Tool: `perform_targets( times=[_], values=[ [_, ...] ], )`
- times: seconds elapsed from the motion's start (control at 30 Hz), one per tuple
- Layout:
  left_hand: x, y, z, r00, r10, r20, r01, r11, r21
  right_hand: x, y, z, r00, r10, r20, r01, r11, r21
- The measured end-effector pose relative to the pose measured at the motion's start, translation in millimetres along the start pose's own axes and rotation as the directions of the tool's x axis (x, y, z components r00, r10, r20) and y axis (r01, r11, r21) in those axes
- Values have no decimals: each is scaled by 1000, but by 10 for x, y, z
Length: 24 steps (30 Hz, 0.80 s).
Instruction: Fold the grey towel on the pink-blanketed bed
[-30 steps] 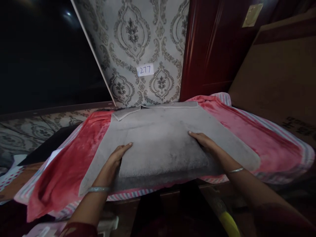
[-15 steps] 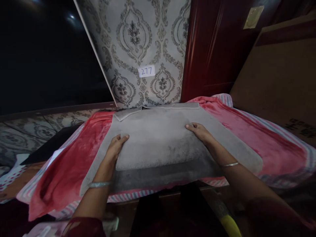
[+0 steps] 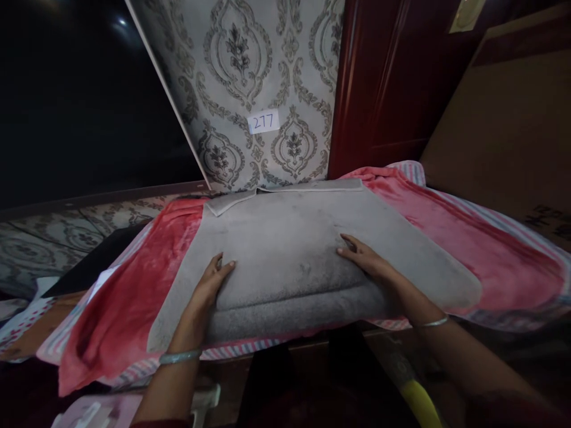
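Note:
A grey plush towel (image 3: 285, 238) lies spread in front of me, with a folded layer across its middle and a rounded fold along the near edge. Its far edge is turned over in a narrow flap with a light hem. My left hand (image 3: 214, 279) rests at the left side of the folded layer, thumb and fingers apart. On the opposite side, my right hand (image 3: 363, 257) touches the towel with its thumb and forefinger spread. Neither hand grips the cloth.
Beneath the towel is a pink-red blanket (image 3: 120, 297) with striped edges. A dark screen (image 3: 89, 101) stands at the left, a cardboard box (image 3: 513, 131) at the right. Patterned wallpaper (image 3: 238, 53) bears a paper label (image 3: 263, 121). Something yellow (image 3: 419, 404) is below.
Both hands have let go of the folded layer and their fingers have spread. The layer has settled flatter, and its near fold now looks rounded. My hands sit slightly nearer to me.

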<state>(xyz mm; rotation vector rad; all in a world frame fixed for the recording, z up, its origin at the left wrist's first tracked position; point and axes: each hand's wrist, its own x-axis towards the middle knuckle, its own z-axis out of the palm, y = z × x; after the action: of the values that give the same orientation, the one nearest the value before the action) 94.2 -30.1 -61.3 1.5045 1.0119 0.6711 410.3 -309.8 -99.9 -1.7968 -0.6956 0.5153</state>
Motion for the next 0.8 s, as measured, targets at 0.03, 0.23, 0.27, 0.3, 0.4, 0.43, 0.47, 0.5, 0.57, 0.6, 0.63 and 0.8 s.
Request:
perform_targets(
  times=[0.03, 0.23, 0.27, 0.3, 0.4, 0.43, 0.47, 0.5, 0.57, 0.6, 0.63, 0.8],
  values=[
    [-29, 13, 16, 999, 38, -18, -38, 999, 35, -34, -19, -5, 999, -30, -9, 30, 999, -18],
    [-113, 145, 4, 988, 150, -32, -142, 974, 179, -165, -300, -55, 995, -97, -12, 96, 993, -64],
    [-122, 142, -17, 988, 153, -27, -145, 972, 186, -191, -316, -60, 993, -114, -14, 113, 991, -72],
    [-130, 126, -35, 987, 158, -18, -152, 969, 197, -219, -308, -60, 992, -125, -12, 124, 989, -81],
    [-157, 36, -49, 984, 175, 17, -174, 952, 252, -301, -172, -33, 996, -93, 1, 93, 991, -98],
    [-165, 9, -44, 982, 187, 25, -187, 943, 276, -323, -110, -24, 997, -75, -1, 74, 992, -100],
    [-172, -7, -38, 979, 202, 30, -202, 932, 301, -342, -54, -20, 998, -62, -6, 61, 993, -105],
    [-181, -10, -35, 976, 215, 32, -213, 920, 330, -358, -8, -24, 998, -57, -8, 56, 991, -119],
    [-211, 23, -35, 974, 226, 23, -214, 880, 423, -391, 34, -49, 998, -66, -4, 64, 980, -189],
    [-234, 56, -30, 970, 241, 6, -212, 842, 496, -410, 27, -66, 997, -79, -9, 75, 967, -244],
    [-265, 97, -11, 961, 276, -13, -218, 785, 580, -431, 2, -81, 994, -105, -22, 93, 948, -304],
    [-545, 317, 577, 811, 541, 222, -508, 465, 725, -518, -317, 3, 893, -426, -144, 344, 853, -393]
  ],
)
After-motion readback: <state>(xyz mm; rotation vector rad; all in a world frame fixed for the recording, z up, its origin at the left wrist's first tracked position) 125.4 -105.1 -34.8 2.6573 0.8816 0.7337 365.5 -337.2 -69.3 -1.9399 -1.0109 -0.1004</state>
